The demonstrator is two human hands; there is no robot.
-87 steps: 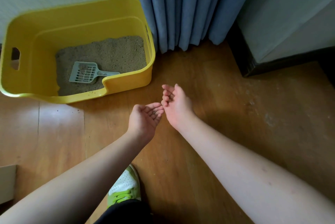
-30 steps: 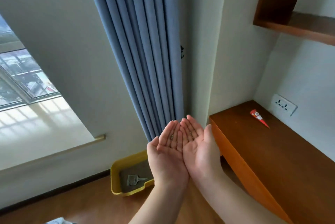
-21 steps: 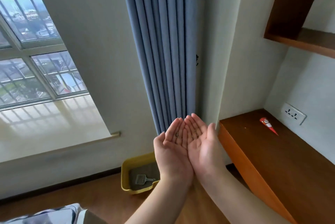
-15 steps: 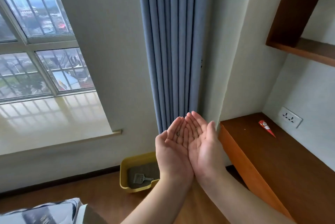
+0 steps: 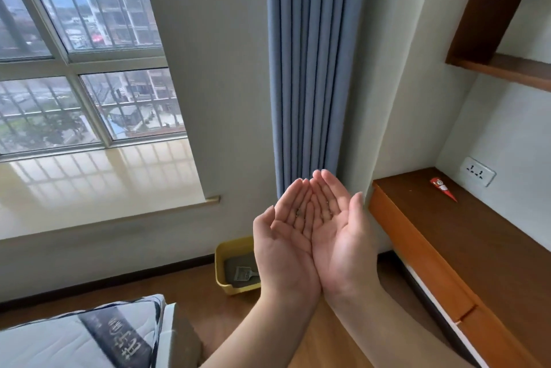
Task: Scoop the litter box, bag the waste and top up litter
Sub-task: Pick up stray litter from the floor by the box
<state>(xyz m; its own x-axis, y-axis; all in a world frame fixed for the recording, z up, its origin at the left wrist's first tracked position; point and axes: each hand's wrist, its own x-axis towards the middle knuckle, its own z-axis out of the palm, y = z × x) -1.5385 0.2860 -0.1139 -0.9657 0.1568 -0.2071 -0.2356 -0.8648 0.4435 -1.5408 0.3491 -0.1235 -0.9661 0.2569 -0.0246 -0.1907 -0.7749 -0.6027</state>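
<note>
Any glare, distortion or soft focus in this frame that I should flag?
Head view: daylight from the window throws a bright barred reflection on the sill; wide-angle bending tilts the curtain and walls; the cupped left hand and right hand look sharp; the bedding at bottom left is slightly smeared.

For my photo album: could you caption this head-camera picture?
Left hand and right hand cupped together holding a few litter grains, yellow litter box below.
</note>
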